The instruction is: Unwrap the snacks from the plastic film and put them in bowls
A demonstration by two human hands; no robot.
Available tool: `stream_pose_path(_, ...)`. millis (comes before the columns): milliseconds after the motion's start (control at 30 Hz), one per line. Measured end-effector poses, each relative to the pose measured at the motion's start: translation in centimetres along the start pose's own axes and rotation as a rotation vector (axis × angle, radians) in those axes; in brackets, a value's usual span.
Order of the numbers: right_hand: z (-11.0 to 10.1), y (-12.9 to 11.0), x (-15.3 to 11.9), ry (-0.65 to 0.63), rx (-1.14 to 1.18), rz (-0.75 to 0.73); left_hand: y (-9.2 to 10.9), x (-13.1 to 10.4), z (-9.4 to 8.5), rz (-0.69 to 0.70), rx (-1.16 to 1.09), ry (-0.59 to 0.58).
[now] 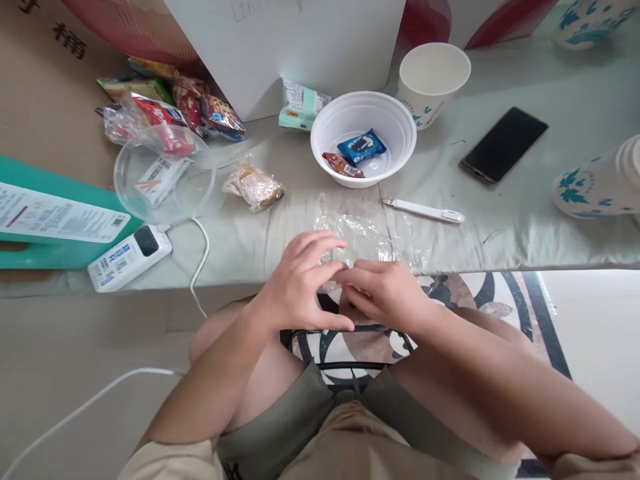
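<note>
My left hand (300, 287) is at the table's front edge, thumb and fingers spread apart in a wide curve. Close by, my right hand (387, 293) has its fingers pinched together, almost meeting the left fingertips. Whatever the right fingers hold is hidden or too small to name. Just beyond both hands lies crumpled clear plastic film (360, 233) on the cloth. A white utility knife (424, 211) rests behind the film. Farther back, a white plastic bowl (325, 143) contains a blue snack packet (363, 147) and a brown one (343, 165).
Left are a clear round container (123, 180), a wrapped snack (254, 187), piled snack packets (187, 100), a white power strip (113, 270) and a green jug (75, 227). Paper cups (434, 73) and a phone (504, 145) stand or lie right. Boxes (280, 40) line the back.
</note>
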State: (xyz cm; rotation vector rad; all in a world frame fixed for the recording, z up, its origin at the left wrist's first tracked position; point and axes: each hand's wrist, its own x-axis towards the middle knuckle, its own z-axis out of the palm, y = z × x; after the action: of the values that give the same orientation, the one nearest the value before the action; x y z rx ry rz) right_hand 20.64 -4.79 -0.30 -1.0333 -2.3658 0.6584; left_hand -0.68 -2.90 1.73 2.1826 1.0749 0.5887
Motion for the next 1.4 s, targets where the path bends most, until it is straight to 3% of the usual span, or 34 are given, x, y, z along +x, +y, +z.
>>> stream_pose_path(67,-0.5,0.2,-0.1,0.0,0.06,0.022,0.1,-0.6,0.9,-0.106,-0.029,-0.045)
stream_pose_path(200,-2.2,1.0,-0.7,-0.058,0.176,-0.038,-0.8,-1.2,0.9,-0.345,-0.122,0.09)
stream_pose_path(333,-3.9,2.9,-3.3,-0.142,0.077,-0.135,-1.6,-1.8,-0.1,-0.414,-0.238,0.226)
stream_pose_path(467,-3.8,4.7,-5.9,-0.231,-0.076,-0.069,-2.3,-2.2,-0.3,-0.435,-0.332,0.312)
stream_pose_path(667,-3.3,5.1,-4.4,-0.014,-0.022,-0.033,-3.1,-2.6,-0.2,-0.476,-0.5,0.408)
stream_pose_path(800,-3.8,3.7,-2.8,0.252,0.052,0.1,-3.8,-1.9,-0.5,-0.521,-0.552,0.424)
stream_pose_path(933,-3.8,2.8,-2.3,0.376,0.157,0.24,-4.1,-0.1,-0.9,-0.548,-0.578,0.384)
stream_pose_path(1100,-3.8,3.8,-1.1,0.487,0.375,0.652,-4.2,2.5,-1.5,-0.486,-0.805,0.428)
stream_pose_path(1233,-4.3,5.2,-0.2,0.462,0.347,0.939,-4.8,4.0,-1.6,-0.475,-0.986,0.571)
stream_pose_path(1400,-4.7,6.4,-0.9,0.333,0.099,1.022,-5.8,4.7,-1.0,-0.532,-0.915,0.614)
